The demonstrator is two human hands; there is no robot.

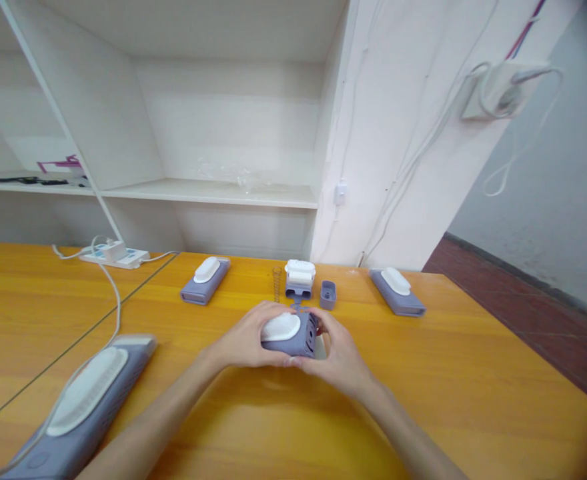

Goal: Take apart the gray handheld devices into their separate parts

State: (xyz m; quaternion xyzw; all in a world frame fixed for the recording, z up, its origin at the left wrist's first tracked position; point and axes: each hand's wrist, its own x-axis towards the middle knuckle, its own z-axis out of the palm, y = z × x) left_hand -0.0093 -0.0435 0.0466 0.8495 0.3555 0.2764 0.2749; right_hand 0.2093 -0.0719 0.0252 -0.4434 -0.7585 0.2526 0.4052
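Between my two hands is a purple-grey plastic housing (283, 343) with a raised white oval part on top and dark slots in its right end. My left hand (253, 337) wraps its left side, fingers behind and thumb in front. On the right end, my right hand (341, 350) closes with thumb and fingers. Just beyond them stand a white and purple-grey part (300, 275), a thin coil spring (276, 283) and a small purple-grey open-topped cap (328, 295). Small purple-grey pieces (299, 305) lie behind the housing, partly hidden by it.
Similar housings lie on the wooden table (448, 373): one far left (206, 280), one far right (397, 291), and a larger one (88, 400) near left with a cable (118, 300) across it. A power strip (116, 253) sits by the shelf unit (213, 193).
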